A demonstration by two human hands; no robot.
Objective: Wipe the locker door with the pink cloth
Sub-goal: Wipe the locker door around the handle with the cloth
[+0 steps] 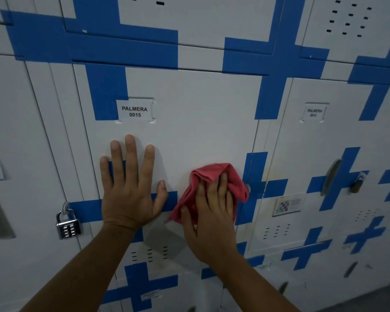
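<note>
A: A wall of white lockers crossed with blue tape bands fills the view. Which one is being wiped?

B: The locker door [189,113] labelled PALMERA 0015 [135,111]. The left hand [131,188] lies flat on it, fingers spread, holding nothing.

A: And the pink cloth [214,188]?

B: Bunched under the right hand [214,219], whose grip presses it against the door's lower right part, near the edge.

A: How far along?

B: Wiping looks under way; no streaks show, so I can't tell which parts are done. A combination padlock [68,225] hangs at the left.
</note>
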